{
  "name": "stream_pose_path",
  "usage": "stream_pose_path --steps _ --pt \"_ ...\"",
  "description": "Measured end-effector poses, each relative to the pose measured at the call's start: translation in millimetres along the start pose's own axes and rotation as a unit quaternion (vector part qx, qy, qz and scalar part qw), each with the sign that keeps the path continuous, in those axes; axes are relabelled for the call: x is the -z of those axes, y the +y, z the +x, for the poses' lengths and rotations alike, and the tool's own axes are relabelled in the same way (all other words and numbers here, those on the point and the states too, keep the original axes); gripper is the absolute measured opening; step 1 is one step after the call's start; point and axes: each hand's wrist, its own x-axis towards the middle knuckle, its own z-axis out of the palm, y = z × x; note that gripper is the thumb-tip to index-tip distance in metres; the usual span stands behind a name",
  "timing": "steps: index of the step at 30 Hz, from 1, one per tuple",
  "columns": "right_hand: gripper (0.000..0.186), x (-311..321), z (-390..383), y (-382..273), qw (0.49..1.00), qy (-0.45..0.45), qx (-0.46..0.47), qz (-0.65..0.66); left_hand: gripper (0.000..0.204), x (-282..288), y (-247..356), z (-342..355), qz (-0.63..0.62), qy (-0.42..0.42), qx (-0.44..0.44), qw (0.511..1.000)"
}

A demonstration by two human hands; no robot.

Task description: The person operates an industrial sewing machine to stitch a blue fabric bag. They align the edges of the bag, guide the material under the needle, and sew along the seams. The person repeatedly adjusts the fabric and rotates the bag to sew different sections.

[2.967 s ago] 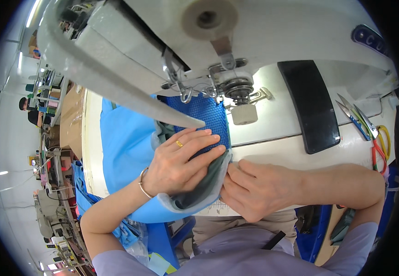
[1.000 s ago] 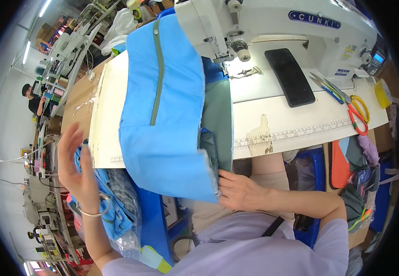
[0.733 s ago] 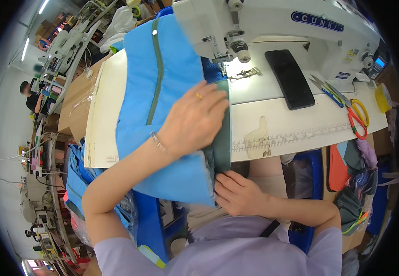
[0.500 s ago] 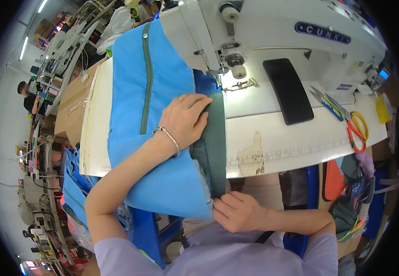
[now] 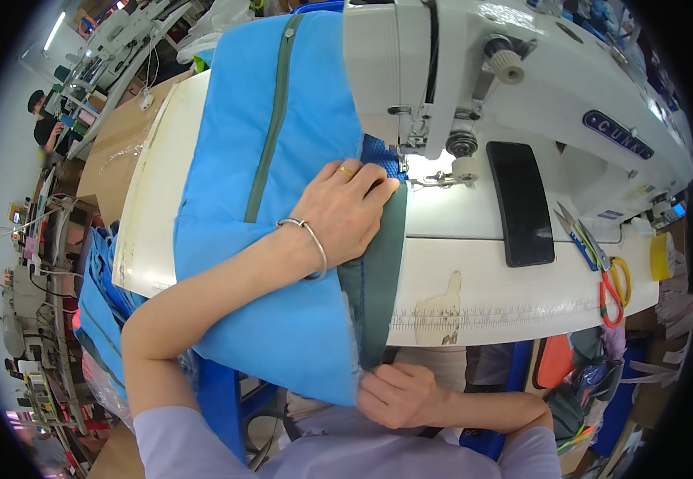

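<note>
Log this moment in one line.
left hand: flat on blue fabric | right hand: pinching green trim | sewing machine: ahead

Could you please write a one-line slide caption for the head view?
Left hand presses blue fabric flat near the sewing machine needle while the right hand pinches its grey-green edge strip at the table edge.

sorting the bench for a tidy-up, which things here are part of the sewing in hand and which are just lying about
In use: blue fabric, green strip, sewing machine, left hand, right hand.
Lying about: black phone, red-handled scissors, snips.
</note>
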Motion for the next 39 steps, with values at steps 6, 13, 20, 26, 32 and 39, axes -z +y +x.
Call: stream_pose_path --steps 6,13,20,26,32,39 --pt "0.015 1.0 3.0 4.3 1.000 -0.011 -0.019 0.018 0.033 -3.1 -4.9 5.3 0.005 -0.002 -0.005 1.000" --pt "0.014 -0.1 4.9 9.3 0.999 0.000 -0.041 0.020 0.032 -7.9 -10.8 7.8 0.013 0.006 -0.004 1.000" --pt "0.014 3.6 9.5 11.1 0.999 0.002 -0.040 -0.002 0.031 -11.9 -14.1 7.7 0.012 0.023 -0.006 1.000" --pt "0.015 4.8 10.8 10.9 0.999 0.001 -0.047 -0.011 0.030 -13.5 -16.0 9.9 0.008 0.022 -0.004 1.000" --pt "0.017 5.5 14.7 12.4 0.999 0.002 -0.046 -0.003 0.028 -14.4 -15.3 8.8 0.003 0.035 0.001 0.999" --pt "0.014 -3.5 18.0 7.2 0.999 0.011 -0.047 0.001 0.032 -13.9 -16.9 5.5 -0.007 0.033 -0.016 0.999"
